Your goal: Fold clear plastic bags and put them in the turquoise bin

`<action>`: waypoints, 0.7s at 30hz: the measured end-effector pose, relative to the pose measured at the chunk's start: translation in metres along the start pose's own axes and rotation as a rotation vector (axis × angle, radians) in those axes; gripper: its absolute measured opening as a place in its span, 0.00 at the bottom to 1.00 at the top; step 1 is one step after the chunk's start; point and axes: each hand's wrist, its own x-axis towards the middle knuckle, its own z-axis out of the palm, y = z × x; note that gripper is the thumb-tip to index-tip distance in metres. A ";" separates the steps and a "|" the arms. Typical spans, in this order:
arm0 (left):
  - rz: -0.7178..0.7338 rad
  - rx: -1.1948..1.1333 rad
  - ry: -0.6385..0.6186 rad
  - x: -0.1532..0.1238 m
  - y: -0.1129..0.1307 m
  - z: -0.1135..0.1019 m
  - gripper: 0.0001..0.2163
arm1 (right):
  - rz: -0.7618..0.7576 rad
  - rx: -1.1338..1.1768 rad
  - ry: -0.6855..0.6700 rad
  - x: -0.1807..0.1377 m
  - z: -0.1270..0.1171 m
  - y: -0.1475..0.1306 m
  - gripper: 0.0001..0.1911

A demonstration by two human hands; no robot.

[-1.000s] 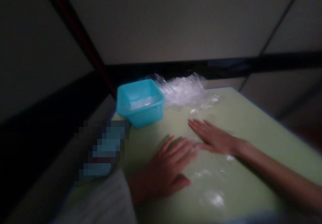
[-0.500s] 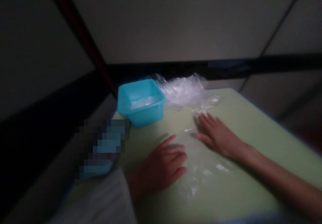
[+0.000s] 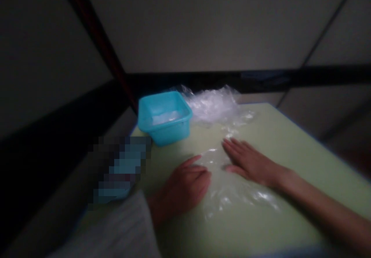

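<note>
A clear plastic bag (image 3: 228,196) lies spread and slightly wrinkled on a pale yellow-green table top (image 3: 290,153). At its left edge is my left hand (image 3: 185,188), palm down, with the index finger stretched out and the other fingers loosely bent. Their tips are partly hidden, and no object shows in this hand. My right hand (image 3: 252,163) rests flat on the upper right part of the bag, fingers stretched out and close together, thumb apart. The hands lie a short way from each other.
A turquoise plastic basin (image 3: 171,134) with whitish, see-through material in it stands at the back left. Beside it lies a heap of clear plastic bags (image 3: 214,105). A pixelated bluish object (image 3: 124,169) is at the left table edge. Pale panels (image 3: 203,26) rise behind.
My left hand's fingers have bent in more and drawn slightly left. My right hand has slid a little toward me, still flat. The plastic's wrinkles reach further right.
</note>
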 end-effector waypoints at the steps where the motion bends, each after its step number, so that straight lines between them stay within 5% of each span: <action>1: 0.000 -0.001 0.001 0.000 -0.001 0.000 0.11 | 0.023 -0.022 -0.006 -0.001 -0.002 -0.002 0.41; 9: -0.121 -0.023 0.044 0.002 -0.001 -0.001 0.10 | 0.029 -0.048 0.126 0.005 -0.008 -0.020 0.40; 13: -0.251 0.014 -0.074 0.006 -0.001 0.015 0.18 | -0.106 0.050 0.130 0.010 0.007 -0.026 0.40; 21: -0.269 0.011 -0.286 0.001 -0.008 0.031 0.27 | -0.151 0.057 0.106 0.010 0.018 -0.024 0.40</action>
